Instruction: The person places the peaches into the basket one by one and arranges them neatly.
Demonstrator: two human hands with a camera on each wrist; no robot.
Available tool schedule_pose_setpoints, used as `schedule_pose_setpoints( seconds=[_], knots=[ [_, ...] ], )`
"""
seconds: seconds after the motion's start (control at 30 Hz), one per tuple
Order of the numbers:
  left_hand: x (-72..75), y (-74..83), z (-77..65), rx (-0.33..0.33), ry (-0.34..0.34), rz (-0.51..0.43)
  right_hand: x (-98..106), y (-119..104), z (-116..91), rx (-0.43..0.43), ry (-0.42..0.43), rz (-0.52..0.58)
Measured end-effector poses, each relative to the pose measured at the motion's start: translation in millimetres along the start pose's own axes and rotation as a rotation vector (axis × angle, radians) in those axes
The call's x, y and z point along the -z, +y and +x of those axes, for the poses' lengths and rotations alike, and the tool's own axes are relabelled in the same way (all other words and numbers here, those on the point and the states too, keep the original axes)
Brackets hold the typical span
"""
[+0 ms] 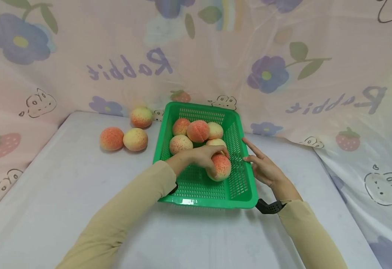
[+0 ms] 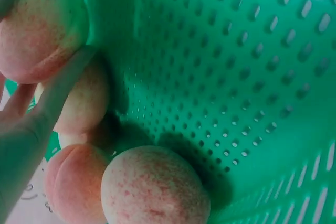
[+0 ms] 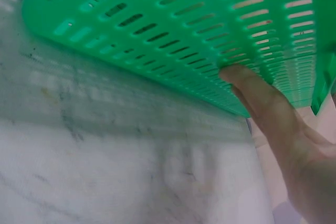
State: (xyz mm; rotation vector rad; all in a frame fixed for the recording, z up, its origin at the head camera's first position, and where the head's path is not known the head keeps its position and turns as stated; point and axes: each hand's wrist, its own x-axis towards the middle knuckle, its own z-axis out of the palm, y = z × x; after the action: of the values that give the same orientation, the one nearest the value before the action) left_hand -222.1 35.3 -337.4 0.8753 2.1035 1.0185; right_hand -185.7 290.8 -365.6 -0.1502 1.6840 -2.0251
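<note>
Peach (image 1: 223, 167) just below and right of frame centre, inside green basket (image 1: 212, 203), gripped by left hand (image 1: 203, 155); right hand (image 1: 264, 169), extended, touches the basket's right side. Setting-down appears in hand; next move likely calls for loosening that grip without nudging neighbouring peaches (image 1: 197, 131).
</note>
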Motion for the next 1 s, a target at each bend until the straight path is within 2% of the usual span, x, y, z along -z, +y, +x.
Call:
schedule_pose_setpoints(
  seconds=[0.3,0.43,0.63,0.8,0.9,1.0],
  knots=[
    [-15.4,4.5,13.9,0.003,-0.045,0.072,0,0,-1,-0.002,-0.022,-0.001],
    [-17.4,6.0,15.8,0.023,-0.046,0.081,-1,0,-2,0.009,-0.029,-0.017],
    [-11.2,4.2,12.2,0.069,-0.038,0.088,-1,-2,0,0.007,-0.013,-0.020],
    [-3.0,7.1,4.8,0.059,-0.041,0.089,-1,-2,0,-0.003,0.003,-0.017],
    [2.9,12.3,-1.9,0.068,-0.033,0.049,0,-1,0,-0.003,0.005,-0.013],
    [7.1,15.6,-8.7,0.110,-0.047,0.009,0,0,-1,-0.004,0.000,-0.017]
  ],
)
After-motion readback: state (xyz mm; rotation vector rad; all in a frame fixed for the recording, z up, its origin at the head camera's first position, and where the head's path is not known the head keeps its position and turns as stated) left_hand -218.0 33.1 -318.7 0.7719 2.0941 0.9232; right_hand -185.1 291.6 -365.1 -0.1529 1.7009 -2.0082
